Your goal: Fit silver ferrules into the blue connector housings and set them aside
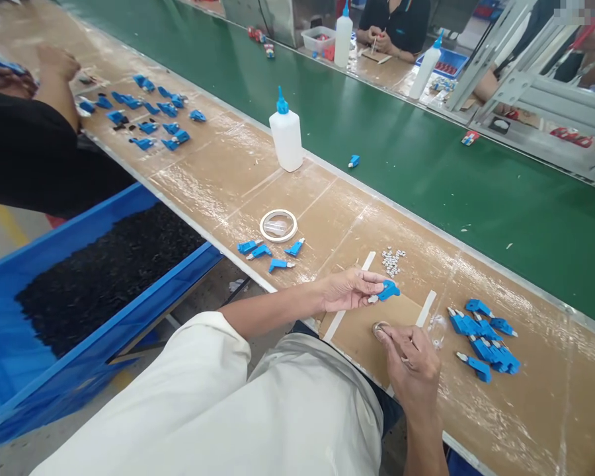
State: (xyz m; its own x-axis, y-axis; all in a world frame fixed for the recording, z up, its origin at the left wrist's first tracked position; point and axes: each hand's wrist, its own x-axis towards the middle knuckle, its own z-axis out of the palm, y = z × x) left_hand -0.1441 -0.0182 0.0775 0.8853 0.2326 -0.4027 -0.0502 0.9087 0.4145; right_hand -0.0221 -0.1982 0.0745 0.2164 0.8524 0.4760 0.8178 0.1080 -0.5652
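My left hand [353, 289] pinches a small blue plastic part [389, 290] with a whitish tip, above a cardboard piece [361, 334] taped to the bench. Closer to the bench's front edge, my right hand [412, 357] is closed around a small metal object [379, 326] with a rounded end; the fingers hide most of it. Just beyond the cardboard lies a cluster of tiny grey-white pieces [393, 262]. Several more blue parts [486, 337] are heaped to the right of my right hand. Others [270, 250] lie to the left, beside a roll of white tape [278, 226].
A white squeeze bottle [286, 135] stands near the green conveyor belt [416, 152], which carries a blue part [354, 160]. On the left, a co-worker's arm [59, 86] rests near scattered blue parts [149, 106]. Below sits a blue bin [10, 271] of black pieces.
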